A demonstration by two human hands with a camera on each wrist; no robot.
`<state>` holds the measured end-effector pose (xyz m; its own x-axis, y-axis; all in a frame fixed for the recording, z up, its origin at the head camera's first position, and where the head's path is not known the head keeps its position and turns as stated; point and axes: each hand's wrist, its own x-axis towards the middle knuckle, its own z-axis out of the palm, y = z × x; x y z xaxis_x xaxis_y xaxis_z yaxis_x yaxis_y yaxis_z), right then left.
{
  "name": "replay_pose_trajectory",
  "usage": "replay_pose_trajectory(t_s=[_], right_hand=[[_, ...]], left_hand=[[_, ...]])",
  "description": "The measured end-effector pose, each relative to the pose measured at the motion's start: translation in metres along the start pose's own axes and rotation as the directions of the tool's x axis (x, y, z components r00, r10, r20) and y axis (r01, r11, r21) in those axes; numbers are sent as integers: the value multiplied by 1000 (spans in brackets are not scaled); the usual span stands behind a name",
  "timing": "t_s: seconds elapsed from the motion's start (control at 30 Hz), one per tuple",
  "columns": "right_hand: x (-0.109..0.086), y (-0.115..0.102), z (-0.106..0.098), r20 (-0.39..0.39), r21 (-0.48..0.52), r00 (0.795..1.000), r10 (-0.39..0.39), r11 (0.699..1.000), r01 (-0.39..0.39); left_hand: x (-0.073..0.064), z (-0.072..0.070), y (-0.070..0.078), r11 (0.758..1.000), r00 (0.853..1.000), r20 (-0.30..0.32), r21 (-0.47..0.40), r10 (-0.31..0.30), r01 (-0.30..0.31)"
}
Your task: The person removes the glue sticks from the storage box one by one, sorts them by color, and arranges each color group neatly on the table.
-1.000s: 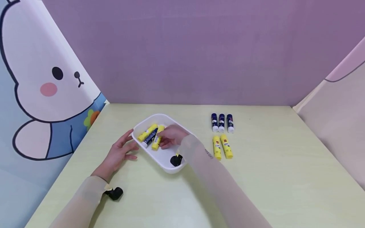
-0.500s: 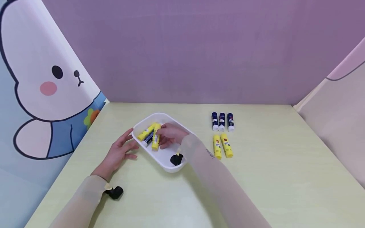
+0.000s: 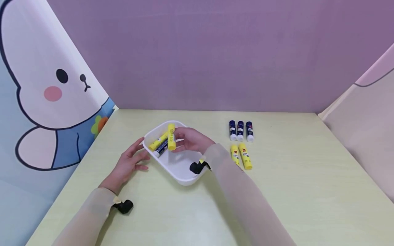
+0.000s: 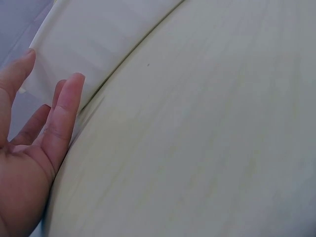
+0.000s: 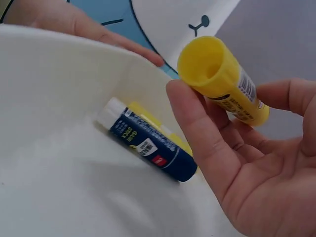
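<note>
My right hand pinches a yellow glue stick between thumb and fingers, lifted over the white plastic tub. Inside the tub a dark blue glue stick with a white end lies beside another yellow glue stick, which it partly hides in the right wrist view. Fingers straight, my left hand rests against the tub's left side; the left wrist view shows its fingertips at the tub wall.
Right of the tub, three dark blue glue sticks stand in a row on the table. Two yellow glue sticks lie just in front of them. A purple panel closes off the back.
The right hand has raised the yellow glue stick from among the others in the tub, bringing it up and slightly away. The left hand has stayed in place at the tub.
</note>
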<state>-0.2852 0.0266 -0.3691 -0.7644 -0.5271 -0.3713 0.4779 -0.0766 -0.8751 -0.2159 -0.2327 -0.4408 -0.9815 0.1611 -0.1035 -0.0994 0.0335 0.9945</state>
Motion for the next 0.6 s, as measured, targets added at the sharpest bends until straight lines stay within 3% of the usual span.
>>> replay_pose_trajectory(t_s=[0.33,0.6], right_hand=[[-15,-14,-16,-6,18,1000,-16,1000,16],[-29,-17,-21,52,-70,999,9,997,-6]], left_hand=[[1,-1,1,1000,1000,-1,-14,5,-5],[0,0,0,1000,1000,-6,-18,-1,1]])
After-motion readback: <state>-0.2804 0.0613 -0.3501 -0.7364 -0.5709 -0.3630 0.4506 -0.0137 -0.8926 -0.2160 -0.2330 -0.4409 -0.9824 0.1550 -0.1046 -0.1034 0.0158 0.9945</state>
